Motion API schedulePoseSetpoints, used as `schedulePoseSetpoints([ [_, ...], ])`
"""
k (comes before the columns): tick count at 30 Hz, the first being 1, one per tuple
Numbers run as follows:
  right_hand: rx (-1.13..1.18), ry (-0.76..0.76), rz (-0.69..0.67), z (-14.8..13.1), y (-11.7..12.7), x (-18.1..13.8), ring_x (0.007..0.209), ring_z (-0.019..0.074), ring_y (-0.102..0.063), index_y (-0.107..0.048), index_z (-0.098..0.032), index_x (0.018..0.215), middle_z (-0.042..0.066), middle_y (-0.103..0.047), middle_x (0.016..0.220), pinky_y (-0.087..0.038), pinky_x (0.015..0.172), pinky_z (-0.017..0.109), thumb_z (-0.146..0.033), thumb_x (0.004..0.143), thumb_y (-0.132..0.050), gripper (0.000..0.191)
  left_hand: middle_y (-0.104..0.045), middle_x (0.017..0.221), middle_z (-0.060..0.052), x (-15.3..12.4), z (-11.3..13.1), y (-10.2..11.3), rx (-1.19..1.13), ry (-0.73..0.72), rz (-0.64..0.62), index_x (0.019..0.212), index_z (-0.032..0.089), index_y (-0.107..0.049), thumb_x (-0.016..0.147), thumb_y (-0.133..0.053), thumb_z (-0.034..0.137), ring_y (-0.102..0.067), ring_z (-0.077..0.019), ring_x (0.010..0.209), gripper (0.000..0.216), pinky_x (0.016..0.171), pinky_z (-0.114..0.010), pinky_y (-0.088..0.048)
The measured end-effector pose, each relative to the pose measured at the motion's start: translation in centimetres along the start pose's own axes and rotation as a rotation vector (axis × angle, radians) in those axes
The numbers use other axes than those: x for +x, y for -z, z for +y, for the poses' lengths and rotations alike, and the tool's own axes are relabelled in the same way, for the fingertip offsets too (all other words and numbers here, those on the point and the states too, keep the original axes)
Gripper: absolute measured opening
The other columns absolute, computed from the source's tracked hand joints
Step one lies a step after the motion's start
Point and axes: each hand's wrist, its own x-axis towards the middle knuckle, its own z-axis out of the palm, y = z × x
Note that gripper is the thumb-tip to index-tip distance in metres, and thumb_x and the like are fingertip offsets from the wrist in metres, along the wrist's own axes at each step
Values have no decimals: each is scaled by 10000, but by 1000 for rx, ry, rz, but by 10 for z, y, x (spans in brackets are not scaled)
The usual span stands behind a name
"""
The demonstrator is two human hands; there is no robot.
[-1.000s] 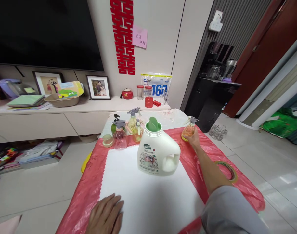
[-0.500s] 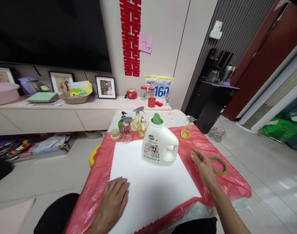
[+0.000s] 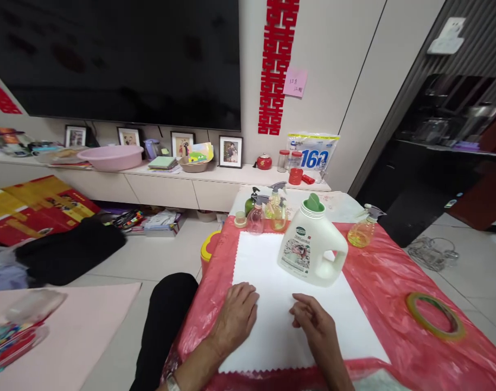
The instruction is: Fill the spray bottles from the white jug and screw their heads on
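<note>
A white sheet with zigzag edges (image 3: 272, 339) lies on the red plastic-covered table. My left hand (image 3: 236, 314) rests palm down on its left part, fingers stretched out, holding nothing. Over the sheet's front middle is my right hand (image 3: 314, 324), its fingers loosely bent and apart, with nothing visible in them. Whether it touches the sheet I cannot tell. Beyond both hands a cream jug with a handle (image 3: 313, 244) stands upright on the sheet, uncapped, with green showing in its mouth. A roll of tape (image 3: 413, 312) lies flat to the right of my right hand.
Behind the sheet's left corner stand a clear pinkish spray bottle (image 3: 255, 220), a yellow spray bottle (image 3: 278, 220), a green pump bottle (image 3: 250, 205) and a small cap (image 3: 240, 219). Another spray bottle (image 3: 360, 233) is at the right. A yellow-topped stool (image 3: 209, 247) sits beside the table.
My right hand has moved left, away from beside the tape and over the sheet. My left hand still lies on the sheet. The view has swung left.
</note>
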Motion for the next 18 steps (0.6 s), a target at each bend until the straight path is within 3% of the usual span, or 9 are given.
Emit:
schedulePoseSetpoints([
  [8,-6,-16,-115,3,-29,-6,609,166,-608,-732,-194,979,39,-660,744,-533,604,300,-639,776,-743,489,-710,1066,-96,0,-10,0,-227,119,-70,1053,198,-651,857,-507,61,-644,-259,1013,279,884,-448,-533],
  [13,21,-18,-122,-12,-35,2,615,157,-584,-733,-195,955,22,-636,720,-511,614,294,-676,751,-750,523,-713,1047,-63,14,-15,20,-326,200,-286,1069,215,-637,820,-531,58,-650,-236,988,313,883,-398,-532],
  [18,23,-14,-142,-11,-40,6,615,159,-587,-729,-193,963,24,-638,720,-504,612,291,-668,758,-747,517,-708,1135,-50,21,-23,49,-382,135,-511,1157,263,-643,810,-618,125,-656,-232,1040,375,939,-371,-525],
])
